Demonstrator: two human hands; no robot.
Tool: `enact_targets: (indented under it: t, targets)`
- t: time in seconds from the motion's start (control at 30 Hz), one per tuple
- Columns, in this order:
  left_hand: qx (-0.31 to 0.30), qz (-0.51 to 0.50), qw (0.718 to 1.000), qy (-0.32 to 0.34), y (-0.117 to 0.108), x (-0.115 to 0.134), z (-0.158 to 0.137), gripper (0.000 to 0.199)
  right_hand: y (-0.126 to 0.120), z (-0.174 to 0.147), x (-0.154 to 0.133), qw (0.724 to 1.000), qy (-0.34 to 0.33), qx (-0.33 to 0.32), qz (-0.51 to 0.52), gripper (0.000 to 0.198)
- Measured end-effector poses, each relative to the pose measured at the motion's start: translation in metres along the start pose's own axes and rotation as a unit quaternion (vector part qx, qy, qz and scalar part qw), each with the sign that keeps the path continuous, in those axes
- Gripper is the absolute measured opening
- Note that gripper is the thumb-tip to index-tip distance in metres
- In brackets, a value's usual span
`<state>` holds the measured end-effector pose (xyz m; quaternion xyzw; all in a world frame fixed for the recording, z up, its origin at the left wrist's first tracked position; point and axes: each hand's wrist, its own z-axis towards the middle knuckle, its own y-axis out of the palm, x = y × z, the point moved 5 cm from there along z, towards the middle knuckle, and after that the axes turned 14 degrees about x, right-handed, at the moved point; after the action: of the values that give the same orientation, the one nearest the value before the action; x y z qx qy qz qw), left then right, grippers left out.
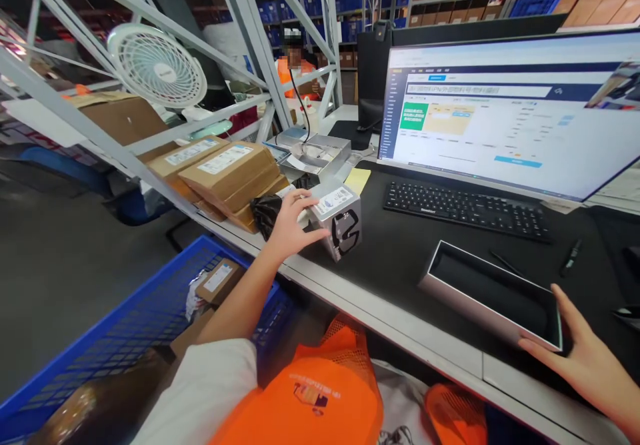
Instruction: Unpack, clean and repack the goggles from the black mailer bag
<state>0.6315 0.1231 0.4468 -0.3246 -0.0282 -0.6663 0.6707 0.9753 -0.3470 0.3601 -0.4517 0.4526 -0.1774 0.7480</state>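
My left hand (293, 228) is at the near left of a silver-grey box (346, 233), its fingers over the top edge and its thumb against the side. That box stands on the black desk mat and carries a white label on top and a large black printed mark on its side. My right hand (570, 345) grips the right end of a long, open, pinkish box (470, 308) between thumb and fingers. Its black inside faces up, and nothing shows in it. Beside my left hand lies a crumpled black plastic bag (267, 213).
A keyboard (465, 210) and a lit monitor (500, 125) stand behind. Labelled cardboard boxes (233, 172) are stacked at left, below a fan (157, 65). A blue crate (115, 325) holds packages below the desk edge. Pens lie near the open box. Another person (295, 75) is farther back.
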Motion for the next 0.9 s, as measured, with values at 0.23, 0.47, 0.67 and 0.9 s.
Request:
enact_targets:
  t: [0.23, 0.47, 0.67, 0.9]
  targets:
    - [0.022, -0.149, 0.988, -0.045, 0.029, -0.014, -0.001, 0.034, 0.001, -0.002, -0.004, 1.0, -0.024, -0.006, 0.004, 0.111]
    - [0.168, -0.137, 0.973, -0.073, 0.039, 0.014, -0.025, 0.06, 0.006, -0.003, 0.0, 1.0, -0.022, 0.002, 0.01, 0.108]
    - [0.161, -0.078, 0.982, -0.062, 0.054, 0.028, -0.024, 0.034, 0.004, -0.004, -0.002, 1.0, -0.018, 0.006, 0.009, 0.108]
    - [0.246, -0.092, 0.964, -0.043, 0.051, -0.015, -0.015, 0.044, 0.009, -0.006, 0.001, 0.999, -0.039, -0.004, 0.015, 0.107]
